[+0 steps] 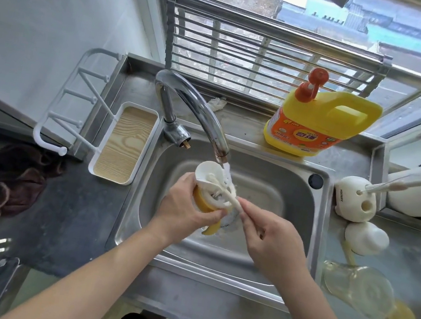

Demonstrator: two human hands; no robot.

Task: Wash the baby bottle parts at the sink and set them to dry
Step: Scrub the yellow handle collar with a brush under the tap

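Gripping a yellow-and-white bottle part (206, 171) under the faucet (198, 108), the left hand (182, 210) hides its lower half; the right hand (273, 242) pinches a thin brush (233, 200), tip blurred by water (226, 171).

Detergent bottle (318, 126) behind sink (319, 230) (tray (124, 146) left)
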